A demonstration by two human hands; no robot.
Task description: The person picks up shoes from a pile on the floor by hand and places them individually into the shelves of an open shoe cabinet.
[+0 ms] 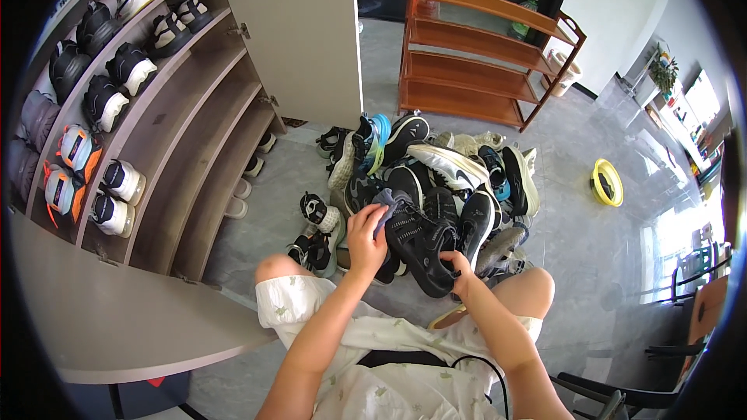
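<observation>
In front of my lap I have a black lace-up shoe (415,243), its toe end and heel tilted at a slant. My right hand (459,271) is closed on the end of it nearest me. A bluish-grey cloth (384,204) is pinched in my left hand (366,238) and lies against the shoe's far left side. Just beyond, a heap of mixed shoes covers the floor, among them a white sneaker (450,166) on top and a black shoe with a white sole (478,219). My left fingertips are partly hidden by the cloth.
At my left stands an open shoe cabinet (204,117) with pairs on its upper shelves and its door (292,39) swung out. A brown wooden rack (475,62) stands behind the heap. A yellow basin (608,183) sits on the floor to the right.
</observation>
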